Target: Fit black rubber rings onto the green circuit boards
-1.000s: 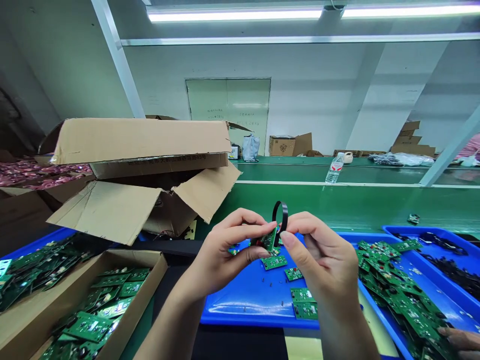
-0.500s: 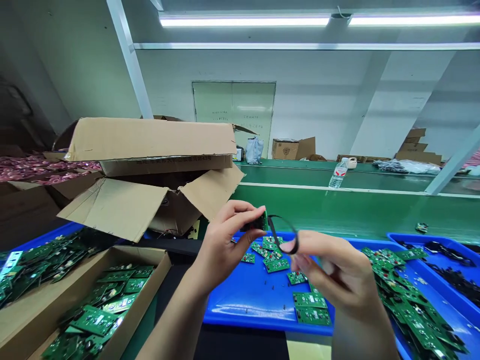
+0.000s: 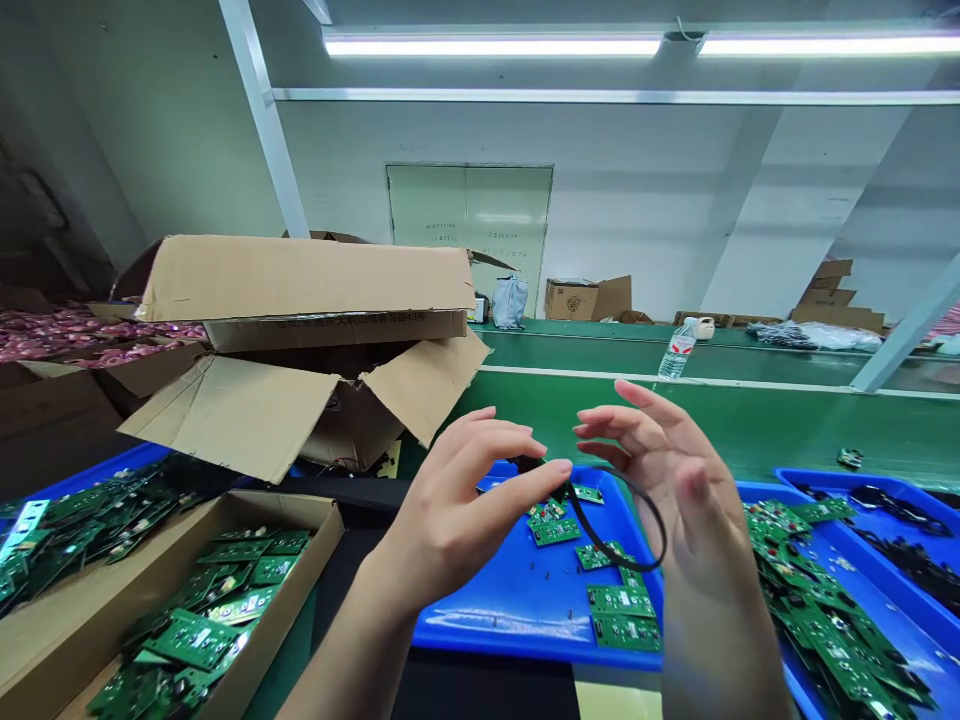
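Observation:
My left hand [image 3: 457, 500] is closed, thumb and fingertips pinching a small dark circuit board that they mostly hide. From that pinch a thin black cable [image 3: 596, 543] curves to the right in a loop. My right hand [image 3: 675, 480] is raised beside the loop, its fingers spread and holding nothing. Whether the loop touches the right palm, I cannot tell. Below both hands lies a blue tray [image 3: 495, 622] with several green circuit boards [image 3: 621, 600] in its right part and small dark bits on its floor.
At left, a cardboard box [image 3: 330, 530] holds many green boards. Behind it, opened cartons [image 3: 307, 285] are stacked high. On the right, one blue tray bears piled boards [image 3: 832, 620], another black cables [image 3: 900, 505]. A water bottle [image 3: 677, 350] stands on the green bench [image 3: 570, 395].
My right hand has let go of the black cable and opened, rising slightly. My left hand has turned and shifted a little right with the board, and the cable loop now hangs lower.

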`<state>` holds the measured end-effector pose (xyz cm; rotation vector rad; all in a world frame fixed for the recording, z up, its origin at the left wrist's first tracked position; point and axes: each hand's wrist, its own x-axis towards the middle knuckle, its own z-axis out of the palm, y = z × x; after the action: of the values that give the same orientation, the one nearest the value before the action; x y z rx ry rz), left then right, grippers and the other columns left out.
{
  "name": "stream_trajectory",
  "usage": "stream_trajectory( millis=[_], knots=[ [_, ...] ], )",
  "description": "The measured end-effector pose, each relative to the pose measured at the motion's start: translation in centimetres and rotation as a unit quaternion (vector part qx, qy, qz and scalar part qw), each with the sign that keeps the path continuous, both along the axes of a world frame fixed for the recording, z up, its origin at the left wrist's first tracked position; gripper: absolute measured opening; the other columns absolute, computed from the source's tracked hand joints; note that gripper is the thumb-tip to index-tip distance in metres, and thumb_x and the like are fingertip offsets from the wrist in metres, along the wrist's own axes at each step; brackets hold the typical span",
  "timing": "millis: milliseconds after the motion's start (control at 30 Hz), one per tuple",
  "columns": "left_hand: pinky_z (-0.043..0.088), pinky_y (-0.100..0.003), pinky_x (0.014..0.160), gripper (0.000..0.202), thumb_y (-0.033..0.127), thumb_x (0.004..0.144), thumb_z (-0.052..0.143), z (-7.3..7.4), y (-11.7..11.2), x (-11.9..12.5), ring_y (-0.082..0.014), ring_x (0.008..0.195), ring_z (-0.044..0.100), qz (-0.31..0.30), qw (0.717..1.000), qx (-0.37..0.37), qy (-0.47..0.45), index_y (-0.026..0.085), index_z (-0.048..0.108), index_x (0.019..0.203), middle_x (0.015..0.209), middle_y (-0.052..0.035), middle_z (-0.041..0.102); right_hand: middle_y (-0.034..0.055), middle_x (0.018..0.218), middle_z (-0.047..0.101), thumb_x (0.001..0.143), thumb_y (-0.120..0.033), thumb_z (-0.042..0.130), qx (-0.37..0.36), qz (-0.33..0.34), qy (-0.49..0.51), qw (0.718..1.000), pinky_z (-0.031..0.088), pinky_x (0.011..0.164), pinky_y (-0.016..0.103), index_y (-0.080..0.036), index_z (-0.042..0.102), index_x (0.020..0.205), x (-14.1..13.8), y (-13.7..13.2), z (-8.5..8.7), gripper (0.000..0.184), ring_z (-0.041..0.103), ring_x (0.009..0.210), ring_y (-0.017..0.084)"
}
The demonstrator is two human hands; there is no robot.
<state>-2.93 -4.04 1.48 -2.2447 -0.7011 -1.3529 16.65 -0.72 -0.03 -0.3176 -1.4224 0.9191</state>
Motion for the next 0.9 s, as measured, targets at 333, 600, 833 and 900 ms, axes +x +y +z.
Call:
stream_trajectory(
  millis=[333, 600, 833, 900],
  knots=[
    [0.058, -0.031, 0.075, 0.026, 0.017, 0.090, 0.062, 0.3, 0.9, -0.6, -0.0177, 0.088, 0.065, 0.028, 0.999, -0.025, -0.020, 0.020, 0.061, 0.116, 0.099, -0.0075, 0.064, 0.0018, 0.081, 0.071, 0.091, -0.015, 0.055, 0.102, 0.017, -0.167, 0.980, 0.057, 0.064, 0.027, -0.029, 0.061, 0.121, 2.0, -2.8, 0.6, 0.034, 0.067, 0.070, 0.015],
    [0.054, -0.039, 0.093, 0.029, 0.007, 0.084, 0.067, 0.5, 0.5, -0.8, -0.0180, 0.094, 0.064, 0.017, 0.997, 0.047, -0.055, 0.021, 0.065, 0.109, 0.101, -0.0059, 0.062, 0.0012, 0.070, 0.074, 0.093, -0.045, 0.053, 0.181, 0.014, -0.066, 0.981, 0.047, 0.099, 0.054, -0.030, 0.074, 0.105, 4.9, 0.1, 0.5, 0.028, 0.071, 0.089, 0.026],
    [0.050, -0.044, 0.101, 0.027, 0.007, 0.084, 0.065, 0.4, -0.7, 0.4, -0.0173, 0.097, 0.065, 0.023, 0.999, 0.042, -0.006, 0.022, 0.066, 0.106, 0.097, -0.0036, 0.065, 0.0014, 0.085, 0.074, 0.086, -0.027, 0.067, 0.010, -0.256, 0.070, 0.964, 0.053, 0.088, 0.039, -0.024, 0.076, 0.084, 4.1, 0.9, 0.2, 0.010, 0.069, 0.083, 0.020],
    [0.049, -0.043, 0.102, 0.026, 0.006, 0.084, 0.065, 0.3, -0.6, 0.5, -0.0175, 0.098, 0.064, 0.015, 0.999, 0.043, 0.005, 0.021, 0.066, 0.106, 0.096, -0.0042, 0.065, 0.0045, 0.083, 0.074, 0.088, -0.038, 0.065, 0.007, -0.175, -0.070, 0.982, 0.056, 0.072, 0.033, -0.022, 0.076, 0.086, 3.7, 0.1, 0.5, 0.020, 0.069, 0.079, 0.021]
  ],
)
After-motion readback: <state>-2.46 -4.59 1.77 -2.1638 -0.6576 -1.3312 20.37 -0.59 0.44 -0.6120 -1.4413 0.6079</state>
